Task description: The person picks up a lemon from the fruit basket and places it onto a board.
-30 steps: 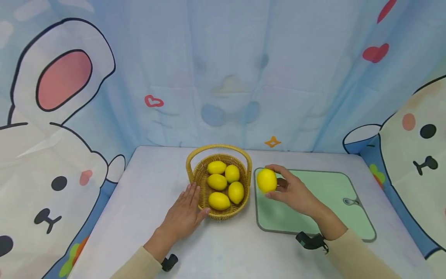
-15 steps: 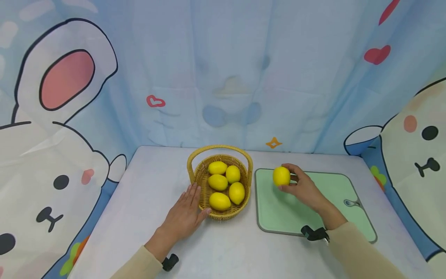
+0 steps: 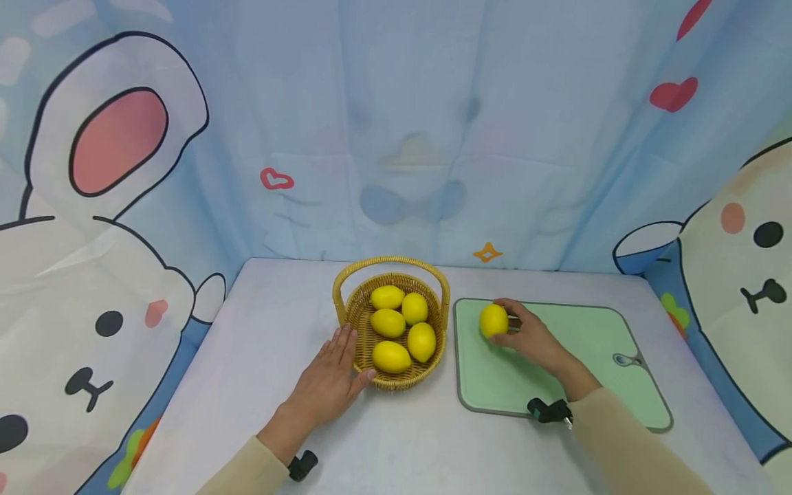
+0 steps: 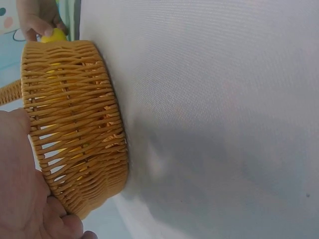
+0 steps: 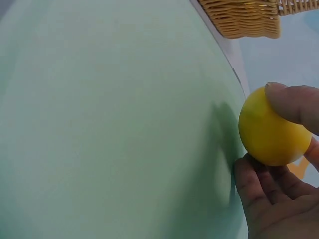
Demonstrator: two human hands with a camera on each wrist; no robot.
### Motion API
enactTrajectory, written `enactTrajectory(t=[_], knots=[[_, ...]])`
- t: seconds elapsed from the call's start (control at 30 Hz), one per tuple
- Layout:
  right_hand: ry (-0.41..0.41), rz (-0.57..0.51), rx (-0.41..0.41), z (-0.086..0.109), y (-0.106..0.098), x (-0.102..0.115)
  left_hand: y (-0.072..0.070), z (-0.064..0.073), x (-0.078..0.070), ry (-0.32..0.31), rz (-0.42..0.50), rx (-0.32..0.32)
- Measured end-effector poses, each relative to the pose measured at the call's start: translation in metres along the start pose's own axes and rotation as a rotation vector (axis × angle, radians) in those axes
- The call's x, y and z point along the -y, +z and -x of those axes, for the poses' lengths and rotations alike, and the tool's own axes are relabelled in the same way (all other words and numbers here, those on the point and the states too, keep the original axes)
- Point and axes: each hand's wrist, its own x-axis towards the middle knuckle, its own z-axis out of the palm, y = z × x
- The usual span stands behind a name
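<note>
My right hand (image 3: pixel 537 342) holds a yellow lemon (image 3: pixel 493 321) between thumb and fingers, low over the left part of a pale green cutting board (image 3: pixel 501 385). In the right wrist view the thumb lies over one side of the lemon (image 5: pixel 269 132), and the fingertips are close to the board. My left hand (image 3: pixel 324 381) rests on the near left rim of a wicker basket (image 3: pixel 365 337), its fingers straight. Several lemons (image 3: pixel 388 323) lie in the basket. The left wrist view shows the woven side (image 4: pixel 79 124) from close by, upright on the table.
The basket's arched handle (image 3: pixel 390 260) stands up over its far side. A small printed spoon-like mark or hole (image 3: pixel 628 359) is near the board's right edge. A blue cartoon curtain (image 3: pixel 408 137) hangs behind the white table (image 3: pixel 278 309).
The right hand first carried the lemon rightward from near the basket over the board, then slightly back left and lower. The left hand stays at the basket rim.
</note>
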Motion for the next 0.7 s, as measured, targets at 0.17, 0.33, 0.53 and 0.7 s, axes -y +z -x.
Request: enactTrajectory(t=[0.17, 0.33, 0.53, 0.7], knots=[[0.001, 0.04, -0.002, -0.0028, 0.0, -0.0041, -0.0005, 0.0004, -0.0004, -0.001, 0.003, 0.006], [-0.01, 0.079, 0.014, -0.0059, -0.0017, -0.007, 0.0, 0.0003, 0.0001, -0.001, -0.003, 0.002], [0.011, 0.093, 0.042, -0.0081, -0.005, -0.0072, 0.0004, 0.0003, 0.0006, 0.0, 0.005, -0.005], [0.033, 0.084, 0.071, -0.0096, -0.0056, -0.0061, 0.0013, 0.0004, 0.0009, -0.005, 0.011, -0.001]])
